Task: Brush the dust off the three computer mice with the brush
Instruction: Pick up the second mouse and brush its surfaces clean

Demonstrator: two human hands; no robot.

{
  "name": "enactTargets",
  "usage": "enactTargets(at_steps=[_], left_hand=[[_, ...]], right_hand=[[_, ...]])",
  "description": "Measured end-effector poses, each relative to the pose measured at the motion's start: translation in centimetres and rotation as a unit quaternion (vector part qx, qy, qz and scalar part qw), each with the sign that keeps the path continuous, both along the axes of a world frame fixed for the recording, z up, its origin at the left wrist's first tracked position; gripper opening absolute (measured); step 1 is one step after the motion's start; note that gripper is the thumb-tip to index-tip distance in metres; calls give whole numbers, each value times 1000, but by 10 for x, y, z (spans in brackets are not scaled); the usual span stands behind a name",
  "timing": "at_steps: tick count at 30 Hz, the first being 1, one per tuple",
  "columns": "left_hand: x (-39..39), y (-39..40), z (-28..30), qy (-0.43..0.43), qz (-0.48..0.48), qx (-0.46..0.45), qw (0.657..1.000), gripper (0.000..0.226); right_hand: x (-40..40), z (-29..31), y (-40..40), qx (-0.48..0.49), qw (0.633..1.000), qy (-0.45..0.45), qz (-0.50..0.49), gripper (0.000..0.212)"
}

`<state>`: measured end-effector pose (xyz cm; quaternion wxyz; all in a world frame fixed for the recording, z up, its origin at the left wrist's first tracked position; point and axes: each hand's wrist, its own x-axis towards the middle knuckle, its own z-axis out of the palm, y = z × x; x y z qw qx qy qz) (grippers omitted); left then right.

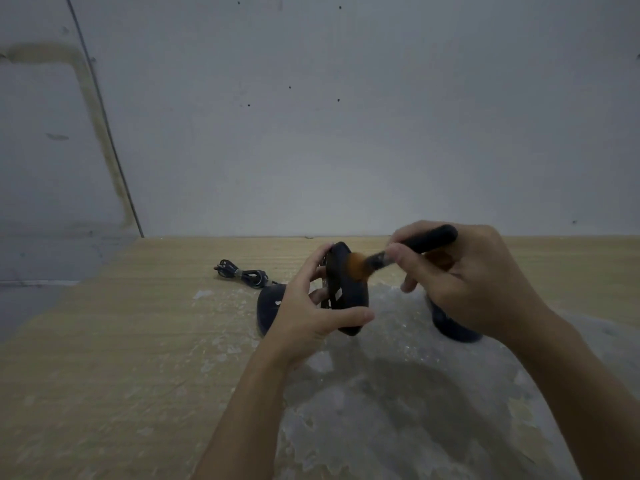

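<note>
Held mouse (348, 289): black, tipped on edge above the worktop (138, 323), centre of view; left hand (311, 313) fingers clamped around it. Brush (408, 252): black handle, orange bristles touching the mouse's upper face; right hand (460, 271) fingers closed on the handle. Second mouse (268, 306): on the worktop at 9 o'clock of the held one, bundled cable (242, 271) beyond. Third mouse (453, 327): at 3 o'clock, partly hidden under the right hand. Worktop's far edge meets the wall (346, 133); left edge open; bare surface at 8 o'clock.
</note>
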<state>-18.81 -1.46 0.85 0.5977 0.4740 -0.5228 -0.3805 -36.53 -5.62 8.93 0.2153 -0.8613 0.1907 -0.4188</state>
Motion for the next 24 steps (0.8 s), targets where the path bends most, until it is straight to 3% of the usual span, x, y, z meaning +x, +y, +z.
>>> enactTargets(at_steps=[3,7,10,14,16,18,20,24], left_hand=[[0,-1,-1,-23,6,5,1000,97],[-2,0,0,-20,-3,2,1000,93],[-4,-1,0,-42,3,13,999,99],[-6,-1,1,-41,0,20,999,92],[-6,0,2,-37,6,22,999,92],[-5,-1,1,-13,0,26,1000,97],[-4,-2,-1,42,-22,28,998,100],[-4,-1,3,150,-44,41,987,86]], right_hand=[[0,0,1,58,998,20,24,22],[2,-4,-1,0,1000,-14,1,16],[0,-2,0,91,995,21,32,28],[2,-5,-2,11,1000,-7,-22,14],[1,-5,-3,28,999,-3,-29,14],[-2,-1,-3,68,997,8,-24,20],[-2,0,-2,47,998,-12,-36,17],[1,-2,-2,48,996,-56,-39,7]])
